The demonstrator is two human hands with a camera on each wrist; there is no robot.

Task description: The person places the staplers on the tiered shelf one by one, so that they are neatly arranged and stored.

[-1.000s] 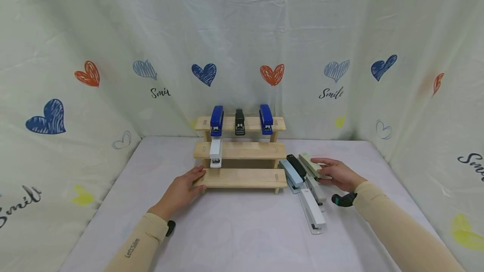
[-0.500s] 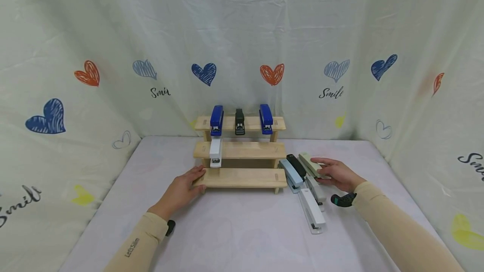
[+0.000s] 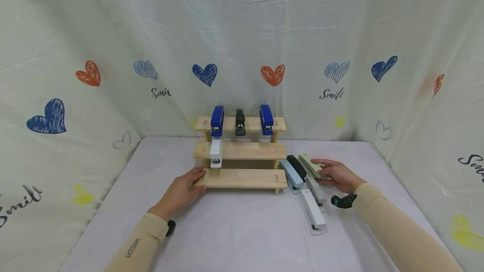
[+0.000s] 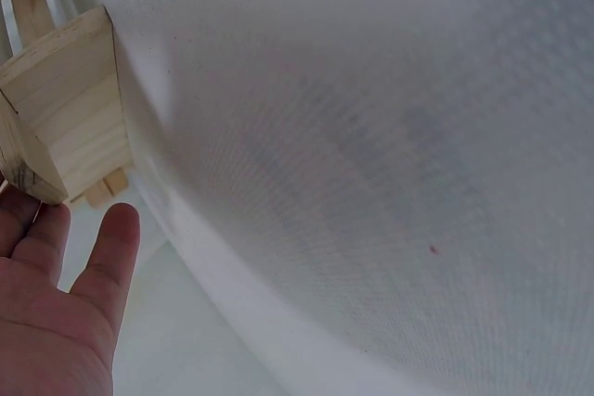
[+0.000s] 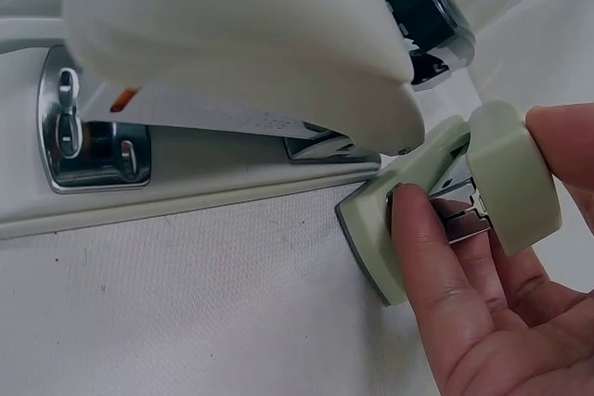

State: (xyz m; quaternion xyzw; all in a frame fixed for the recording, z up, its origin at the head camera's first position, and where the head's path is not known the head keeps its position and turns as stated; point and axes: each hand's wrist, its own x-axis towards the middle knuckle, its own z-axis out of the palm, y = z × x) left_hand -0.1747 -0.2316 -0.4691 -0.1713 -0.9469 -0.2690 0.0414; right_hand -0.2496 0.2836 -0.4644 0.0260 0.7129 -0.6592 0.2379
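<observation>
A three-step wooden rack (image 3: 240, 179) stands at the back of the table. My left hand (image 3: 185, 188) holds the left end of its lowest step, where fingers touch the board's end in the left wrist view. On the right, my right hand (image 3: 336, 174) grips a pale green stapler (image 5: 524, 187) by its front end, fingers at its sides. That stapler lies on the table beside a black stapler (image 3: 296, 166) and a grey-white stapler (image 3: 315, 191). A light blue stapler (image 3: 291, 175) and a long white stapler (image 3: 312, 210) complete the cluster.
The rack's top step bears a blue stapler (image 3: 217, 120), a small dark stapler (image 3: 240, 121) and another blue stapler (image 3: 266, 119). A white stapler (image 3: 216, 153) sits at the left of the middle step. Behind hangs a heart-patterned curtain (image 3: 302, 32).
</observation>
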